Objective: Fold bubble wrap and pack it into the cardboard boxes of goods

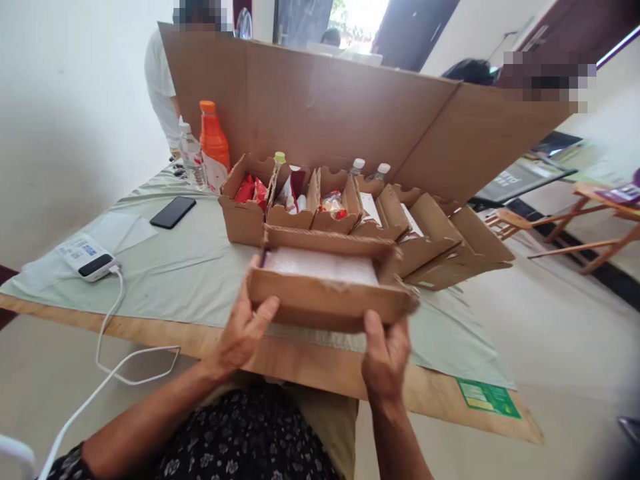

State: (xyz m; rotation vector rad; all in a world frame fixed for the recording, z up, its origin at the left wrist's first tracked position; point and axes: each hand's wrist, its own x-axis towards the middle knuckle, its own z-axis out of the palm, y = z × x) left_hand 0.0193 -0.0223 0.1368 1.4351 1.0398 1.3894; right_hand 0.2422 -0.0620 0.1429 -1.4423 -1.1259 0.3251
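Observation:
A small open cardboard box [325, 303] is held between both hands above the near side of the table. My left hand [245, 330] grips its left end, thumb on the front wall and fingers partly hidden behind the side. At the lower right corner, my right hand [387, 353] is closed on the box, its thumb against the front. Inside lies a flat, whitish packet or wrapped item [323, 265]; its kind is not clear. Right behind the held box stands a row of open cardboard boxes [245, 220] with packaged goods inside.
An orange bottle [214, 137] and a clear bottle [191, 157] stand at the back left. A phone [173, 212] and a power bank [96, 265] with a white cable [120, 300] lie on the left. A tall cardboard panel [325, 107] rises behind; people are beyond it.

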